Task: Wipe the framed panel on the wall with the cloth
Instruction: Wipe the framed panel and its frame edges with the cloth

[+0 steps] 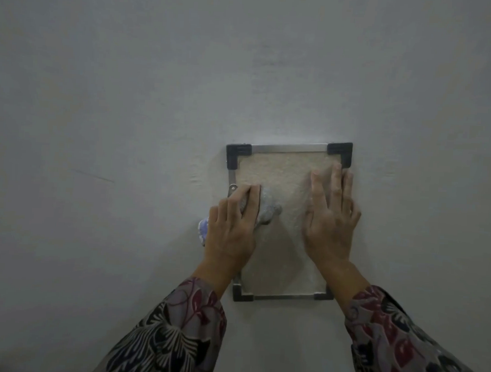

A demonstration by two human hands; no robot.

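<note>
A small framed panel [280, 253] hangs on the wall, beige and rough in the middle, with a thin metal frame and black corner pieces. My left hand [232, 227] presses a pale grey-white cloth [268, 208] against the panel's left side; bits of cloth stick out right of my fingers and left of my palm. My right hand [329, 218] lies flat on the panel's right side, fingers spread and pointing up, with nothing in it. Both hands hide parts of the frame's side edges.
The plain grey-white wall [129, 108] fills the whole view around the panel. A faint scratch [92, 175] marks the wall to the left. My patterned sleeves [174, 333] come in from the bottom edge.
</note>
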